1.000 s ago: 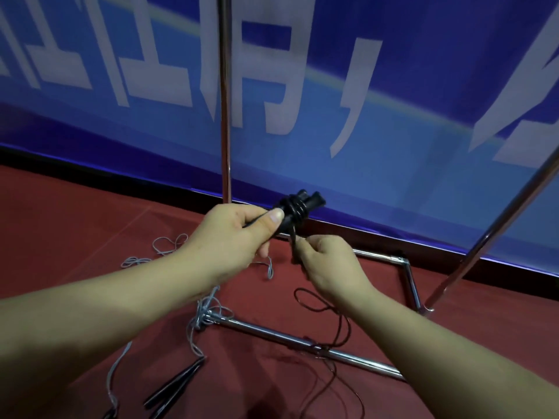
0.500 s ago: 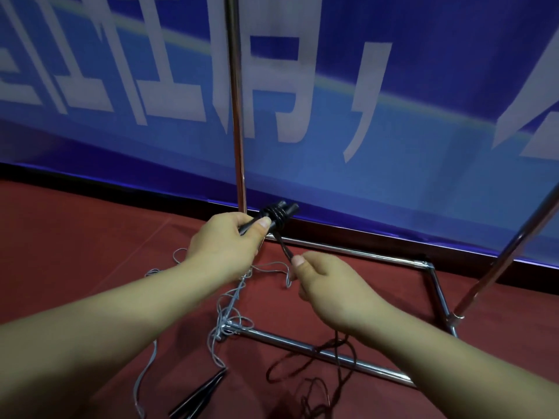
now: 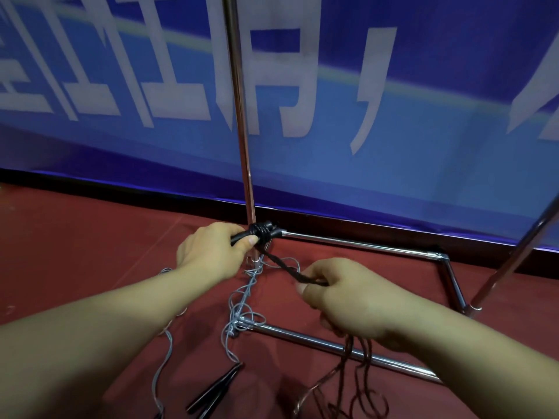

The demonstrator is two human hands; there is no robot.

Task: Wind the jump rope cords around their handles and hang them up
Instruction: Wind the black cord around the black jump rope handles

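This looks like a sports hall: a red floor (image 3: 90, 252), a big blue banner (image 3: 393, 131) with white letters, and a shiny metal rack (image 3: 348, 243).

The rack (image 3: 348, 347) is made of metal tube with a bright chrome finish, smooth and glossy, and it reflects the red of the floor. The floor (image 3: 90, 255) looks like a matt red surface, maybe carpet or rubber, and the banner (image 3: 423, 146) behind looks like smooth printed vinyl or cloth with a soft shine. The black handles (image 3: 260, 232) seem matt plastic or rubber, the dark cord (image 3: 284, 266) is slightly glossy, and the grey cord (image 3: 242, 297) on the floor is thin with a faint sheen.
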